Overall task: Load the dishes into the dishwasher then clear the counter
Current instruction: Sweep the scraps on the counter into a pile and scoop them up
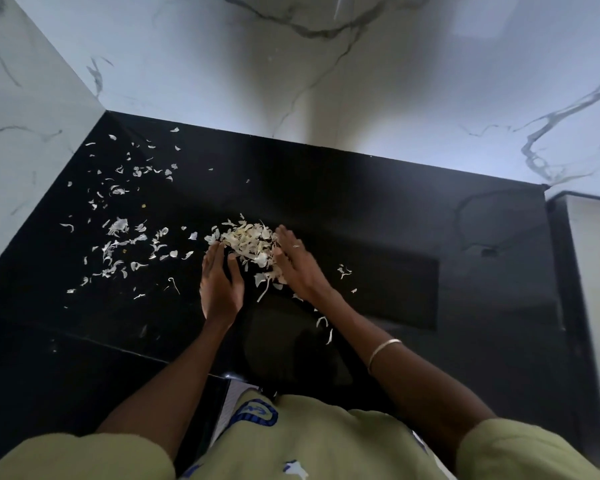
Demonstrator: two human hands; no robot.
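A heap of pale vegetable peels [248,242] lies on the black counter [361,209] in the middle of the view. My left hand [220,282] rests on the counter against the heap's left side, fingers straight. My right hand [298,265] presses against the heap's right side, fingers straight, a ring on one finger. The heap sits between my two palms. Several loose peels [118,233] are scattered over the counter to the left, up to the far left corner.
A few peels [343,270] lie right of my right hand and near my right forearm. White marble walls [291,81] close the counter at the back and left. A black ledge [568,271] bounds it on the right.
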